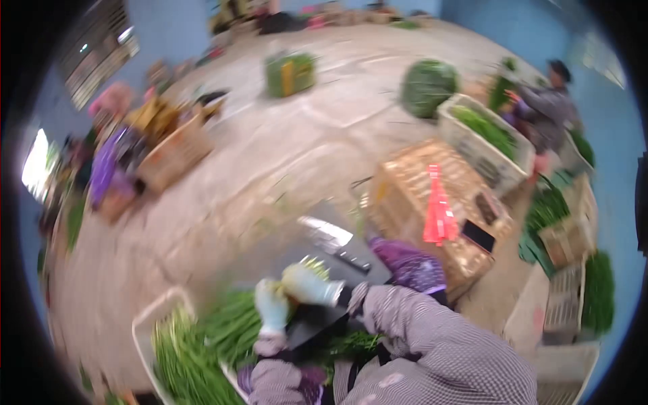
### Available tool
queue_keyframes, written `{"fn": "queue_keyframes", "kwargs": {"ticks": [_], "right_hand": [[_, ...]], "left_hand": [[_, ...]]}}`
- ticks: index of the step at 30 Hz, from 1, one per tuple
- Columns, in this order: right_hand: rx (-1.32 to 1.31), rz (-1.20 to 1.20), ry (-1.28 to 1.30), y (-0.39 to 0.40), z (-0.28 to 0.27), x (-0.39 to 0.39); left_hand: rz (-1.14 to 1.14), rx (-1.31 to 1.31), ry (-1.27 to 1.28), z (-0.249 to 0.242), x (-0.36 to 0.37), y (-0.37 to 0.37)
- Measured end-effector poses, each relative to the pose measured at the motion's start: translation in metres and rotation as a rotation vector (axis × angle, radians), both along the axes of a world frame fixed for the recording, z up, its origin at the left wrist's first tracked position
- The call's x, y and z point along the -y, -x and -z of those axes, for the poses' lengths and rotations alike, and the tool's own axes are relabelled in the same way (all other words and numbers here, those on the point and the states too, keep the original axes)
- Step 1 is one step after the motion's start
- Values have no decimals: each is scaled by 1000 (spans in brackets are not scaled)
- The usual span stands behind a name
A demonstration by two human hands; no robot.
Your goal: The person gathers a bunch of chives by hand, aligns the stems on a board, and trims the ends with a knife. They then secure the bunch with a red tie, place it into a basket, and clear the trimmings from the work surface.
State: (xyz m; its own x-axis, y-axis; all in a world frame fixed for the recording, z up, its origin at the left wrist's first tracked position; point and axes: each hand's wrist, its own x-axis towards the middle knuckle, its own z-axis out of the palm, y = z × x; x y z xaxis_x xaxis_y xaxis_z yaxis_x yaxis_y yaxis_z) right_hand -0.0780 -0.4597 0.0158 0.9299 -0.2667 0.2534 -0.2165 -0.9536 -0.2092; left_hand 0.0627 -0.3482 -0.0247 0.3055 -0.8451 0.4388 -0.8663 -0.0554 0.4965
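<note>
Both of my hands wear pale gloves and meet around a bundle of green stalks over a dark board. My left hand is wrapped round the bundle. Beside it, my right hand closes on the same bundle near its pale cut ends. A cleaver with a dark handle lies flat on the board, just beyond my right hand. At the lower left a white crate holds long green stalks. The picture is blurred.
Right of the board, an upturned crate carries red ties and a phone. Crates of greens line the right side. A person sits at the upper right; another person is at the left beside an orange crate.
</note>
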Motion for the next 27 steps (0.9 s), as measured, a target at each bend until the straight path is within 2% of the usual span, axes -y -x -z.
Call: {"fn": "queue_keyframes", "kwargs": {"ticks": [2,3,5,6,7,8,10,12,13,14,15,16,17,18,20,22,27], "right_hand": [[285,-14,-48,7,4,-14],[158,10,8,7,8,-18],[190,126,46,1,25,-32],[182,165,35,3,21,-32],[167,172,35,9,9,-36],[285,176,-43,2,31,-38],[330,132,94,10,34,-45],[422,170,-190,0,51,-43],[293,380,-30,-10,66,-46],[56,603,-137,6,26,-55],[151,246,-284,12,38,-34],[179,338,-205,-16,77,-30],[174,349,-82,-2,63,-36],[188,390,-110,-2,58,-34],[140,402,-149,-1,53,-36],[93,417,-162,-2,49,-38],[70,462,-85,-5,47,-37]], "left_hand": [[110,80,-165,-20,20,-14],[155,88,-164,-9,24,-20],[263,-176,-225,15,31,-33],[306,-166,-228,21,30,-37],[265,-222,-188,29,26,-39],[224,-281,-161,33,24,-35],[15,-236,-15,8,8,-1],[-239,-411,108,-9,-6,34],[-250,-197,100,6,-17,29],[-239,-174,52,14,-25,33],[-196,-117,13,24,-26,33],[-156,-55,-15,32,-26,37],[-147,-90,0,25,-26,49],[-152,-121,22,15,-22,62],[-178,-84,-18,29,-22,49],[-186,-420,96,43,-20,54],[-207,-220,23,40,-22,57]]}}
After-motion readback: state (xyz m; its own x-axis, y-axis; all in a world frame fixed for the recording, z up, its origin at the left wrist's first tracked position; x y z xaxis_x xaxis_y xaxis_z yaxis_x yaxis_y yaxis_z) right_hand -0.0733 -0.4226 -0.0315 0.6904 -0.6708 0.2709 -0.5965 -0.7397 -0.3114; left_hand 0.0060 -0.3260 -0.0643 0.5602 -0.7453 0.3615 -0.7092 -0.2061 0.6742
